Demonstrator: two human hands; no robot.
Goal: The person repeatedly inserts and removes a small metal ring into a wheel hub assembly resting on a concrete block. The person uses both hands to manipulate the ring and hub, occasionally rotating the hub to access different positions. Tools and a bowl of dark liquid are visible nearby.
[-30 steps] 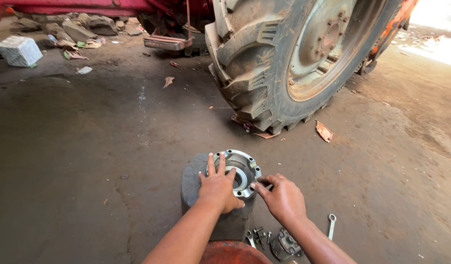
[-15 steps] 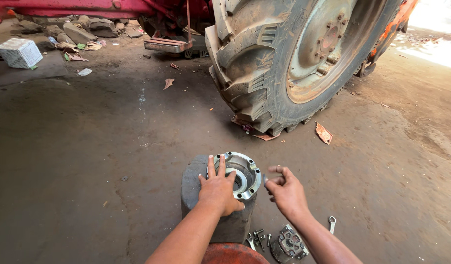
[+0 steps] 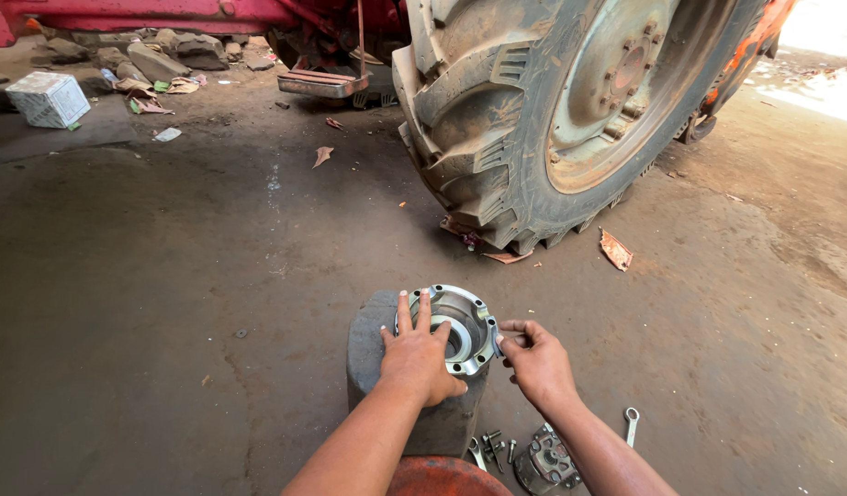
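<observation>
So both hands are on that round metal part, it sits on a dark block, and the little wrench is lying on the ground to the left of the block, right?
Not quite. The head view shows the wrench lying on the ground to the right of the block, beyond the right hand. The left hand does rest on the metal part.

Bare concrete floor [image 3: 166, 303], dark, dusty, stained, scattered with small debris and dry leaves [image 3: 322, 156]. Large tractor tyre [image 3: 497, 119] with deep muddy treads and grey rim stands at top centre-right; red tractor body [image 3: 166, 14] runs along top edge, metal step [image 3: 318, 84] hanging below it. Heap of stones and rubbish [image 3: 157, 64] at far left, white box [image 3: 47, 98] beside it. Torn scrap of packaging [image 3: 616, 250] lies near tyre. Bright daylight spills in at top right corner; rest of floor in shade.
</observation>
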